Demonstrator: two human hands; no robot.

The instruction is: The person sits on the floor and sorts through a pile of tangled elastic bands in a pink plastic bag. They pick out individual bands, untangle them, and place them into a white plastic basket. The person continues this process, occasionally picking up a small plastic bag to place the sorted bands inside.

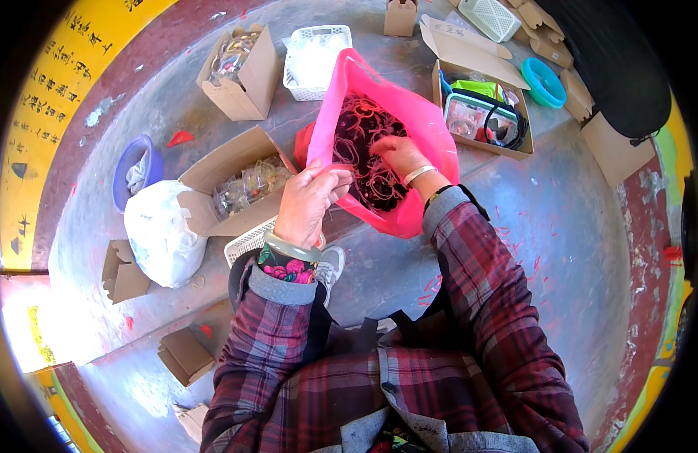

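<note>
Pink plastic bag on grey concrete floor, full of dark thin loops. Left hand pinches bag rim shut-tight; right hand inside, fingers curled among loops, grip unclear. White sack, cardboard box of clear bits nearby.

Grey concrete floor in bright sunlight, scuffed and flecked with red scraps. A dark red border curves round it, a yellow band beyond.
</note>
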